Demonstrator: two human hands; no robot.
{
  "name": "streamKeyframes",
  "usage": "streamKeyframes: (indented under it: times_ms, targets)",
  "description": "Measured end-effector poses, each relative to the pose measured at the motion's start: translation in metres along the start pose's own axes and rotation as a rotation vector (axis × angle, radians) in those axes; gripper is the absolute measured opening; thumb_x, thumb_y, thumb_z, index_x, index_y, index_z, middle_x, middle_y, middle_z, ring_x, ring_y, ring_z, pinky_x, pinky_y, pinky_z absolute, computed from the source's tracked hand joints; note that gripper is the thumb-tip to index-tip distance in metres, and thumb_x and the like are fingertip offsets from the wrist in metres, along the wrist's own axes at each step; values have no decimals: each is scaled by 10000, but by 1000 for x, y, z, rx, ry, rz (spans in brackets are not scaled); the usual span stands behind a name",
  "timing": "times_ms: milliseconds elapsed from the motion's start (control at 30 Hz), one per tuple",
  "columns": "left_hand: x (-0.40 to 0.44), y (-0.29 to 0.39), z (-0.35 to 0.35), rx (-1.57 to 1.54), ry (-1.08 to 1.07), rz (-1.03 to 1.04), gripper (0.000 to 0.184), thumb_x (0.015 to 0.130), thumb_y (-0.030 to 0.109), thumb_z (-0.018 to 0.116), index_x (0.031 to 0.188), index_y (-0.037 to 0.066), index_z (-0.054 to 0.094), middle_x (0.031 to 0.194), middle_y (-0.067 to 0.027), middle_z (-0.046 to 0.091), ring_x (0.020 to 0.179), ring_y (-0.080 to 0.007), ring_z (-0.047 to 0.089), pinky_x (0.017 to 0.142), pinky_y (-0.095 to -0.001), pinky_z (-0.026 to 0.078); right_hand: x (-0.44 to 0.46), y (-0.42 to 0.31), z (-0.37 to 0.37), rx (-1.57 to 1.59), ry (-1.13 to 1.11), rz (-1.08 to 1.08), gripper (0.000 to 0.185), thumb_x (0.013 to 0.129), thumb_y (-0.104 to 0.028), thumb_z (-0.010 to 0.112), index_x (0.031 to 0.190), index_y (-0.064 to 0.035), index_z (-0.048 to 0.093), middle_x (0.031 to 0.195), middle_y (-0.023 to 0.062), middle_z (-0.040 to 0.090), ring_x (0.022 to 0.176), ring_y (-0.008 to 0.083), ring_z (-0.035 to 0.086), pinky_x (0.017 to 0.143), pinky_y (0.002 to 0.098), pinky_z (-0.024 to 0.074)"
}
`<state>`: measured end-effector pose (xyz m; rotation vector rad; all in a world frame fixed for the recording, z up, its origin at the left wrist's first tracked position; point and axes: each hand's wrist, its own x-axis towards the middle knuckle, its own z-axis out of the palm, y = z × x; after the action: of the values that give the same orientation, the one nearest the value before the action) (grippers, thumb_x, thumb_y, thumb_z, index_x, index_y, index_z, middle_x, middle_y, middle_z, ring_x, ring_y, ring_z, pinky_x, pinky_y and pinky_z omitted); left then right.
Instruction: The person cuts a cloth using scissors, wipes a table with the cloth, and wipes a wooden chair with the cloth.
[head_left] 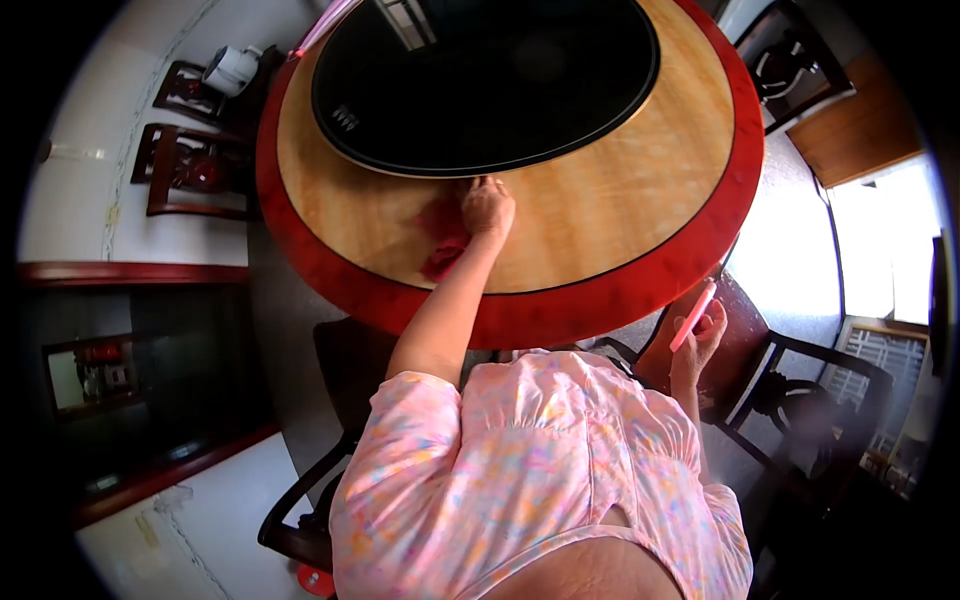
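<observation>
My left hand reaches over the round table to the near rim of a black glass disc. Its fingers are curled at that rim, closed on a red cloth that spreads out beside and below the wrist; the fingertips are partly hidden. Off the table's right edge, my right hand grips a slim pink object, seen nearly edge-on and tilted.
The table has a tan marbled top with a red border. Dark wooden chairs stand at the left, with others at the right and lower left. A white pot rests on one at the upper left. A pink strap lies at the table's upper left.
</observation>
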<state>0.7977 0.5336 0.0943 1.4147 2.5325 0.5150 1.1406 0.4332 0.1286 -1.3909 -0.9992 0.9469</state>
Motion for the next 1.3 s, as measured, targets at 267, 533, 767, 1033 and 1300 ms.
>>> streamKeyframes:
  times_ms: [267,533,767,1033,1300]
  targets:
    - [-2,126,62,-192,103,404,343,802,173,434,1100,5,458,1107,-210,510,1012,-331,493,873,-387,391,-11,-9,-42,28,168,13,612,657,37,629,1187,-58,337,732,3,483,595,58,463,502,165,376]
    - [-39,197,37,-275,-321,498,201,735,214,500,801,61,612,866,-160,621,818,-319,589,673,-424,473,-33,-5,-87,46,347,50,614,654,73,609,1187,-64,338,727,-5,465,590,55,460,492,155,377]
    - [-21,107,-7,-101,98,315,339,740,379,588,708,48,527,753,-142,584,739,-313,565,629,-432,461,-30,-3,-81,54,379,71,521,699,29,580,1159,-59,350,785,9,468,598,47,436,479,154,360]
    - [-29,86,5,252,272,-61,483,680,442,662,875,21,527,955,-148,525,932,-294,527,743,-422,462,-6,0,-56,170,170,49,505,684,28,592,1133,-41,370,802,7,483,642,48,436,533,162,360]
    - [-13,78,0,-15,44,375,138,658,146,589,607,30,536,563,-128,512,576,-226,548,602,-366,454,-27,-2,-49,166,220,86,469,685,14,574,1111,-36,383,791,14,481,649,66,453,546,180,382]
